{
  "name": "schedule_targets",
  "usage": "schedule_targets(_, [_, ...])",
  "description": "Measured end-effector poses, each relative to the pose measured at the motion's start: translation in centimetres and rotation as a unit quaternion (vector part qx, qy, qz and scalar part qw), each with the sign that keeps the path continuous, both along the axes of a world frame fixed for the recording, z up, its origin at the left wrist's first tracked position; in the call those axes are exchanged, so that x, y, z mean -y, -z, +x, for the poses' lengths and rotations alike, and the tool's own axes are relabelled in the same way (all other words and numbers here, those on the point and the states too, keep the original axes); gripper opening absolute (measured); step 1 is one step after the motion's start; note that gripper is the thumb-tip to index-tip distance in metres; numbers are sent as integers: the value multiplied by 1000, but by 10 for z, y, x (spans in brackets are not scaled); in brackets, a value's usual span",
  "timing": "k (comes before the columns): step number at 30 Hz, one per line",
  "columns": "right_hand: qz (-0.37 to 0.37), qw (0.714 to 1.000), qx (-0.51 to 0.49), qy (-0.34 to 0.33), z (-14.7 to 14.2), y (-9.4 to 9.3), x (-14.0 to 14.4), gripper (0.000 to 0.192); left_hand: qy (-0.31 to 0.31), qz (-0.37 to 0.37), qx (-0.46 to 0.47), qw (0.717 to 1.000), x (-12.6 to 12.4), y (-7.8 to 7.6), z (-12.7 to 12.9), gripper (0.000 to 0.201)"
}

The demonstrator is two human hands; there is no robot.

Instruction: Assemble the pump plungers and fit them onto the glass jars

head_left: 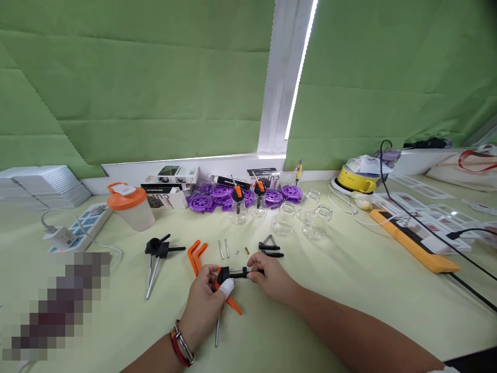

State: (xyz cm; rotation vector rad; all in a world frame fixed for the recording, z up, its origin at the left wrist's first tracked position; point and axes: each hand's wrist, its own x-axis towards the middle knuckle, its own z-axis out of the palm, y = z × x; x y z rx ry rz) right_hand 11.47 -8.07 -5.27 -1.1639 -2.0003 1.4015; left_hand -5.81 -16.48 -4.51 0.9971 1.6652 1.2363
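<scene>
Well to the left of the hands stands an orange-lidded jar [131, 206], and nearer lies a black-headed tool with metal legs [157, 255]. The left hand [204, 301], a white wrap on its thumb, pinches the orange-and-black clamp tool [229, 280] at its black end. Just beyond it lie two orange handles [196, 256] and metal pins [223, 248]. The right hand [272, 278] pinches the tool's other end. Beyond both hands sit purple wheels [221, 196] and glass jars [306, 220].

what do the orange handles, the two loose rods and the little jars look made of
Orange handles: likely plastic, with solid bright colour and a dull sheen.
Rods: probably metal, silvery and thin.
Jars: clear, seemingly glass, though clear plastic is possible, since the table shows through.
</scene>
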Motion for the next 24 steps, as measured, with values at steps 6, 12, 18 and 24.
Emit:
schedule_targets(6, [86,991,80,-64,21,-11,7,16,124,-18,-87,988,0,-10,-9,36])
schedule_targets(12, [236,959,142,-60,36,-9,14,25,184,-23,-160,970,3,-11,-12,23])
schedule_targets(18, [270,923,272,-27,32,-7,-1,37,197,-30,-205,958,5,-18,-13,17])
schedule_targets(24, [301,887,347,-50,20,-10,-8,29,209,-29,-249,945,6,-14,-17,17])
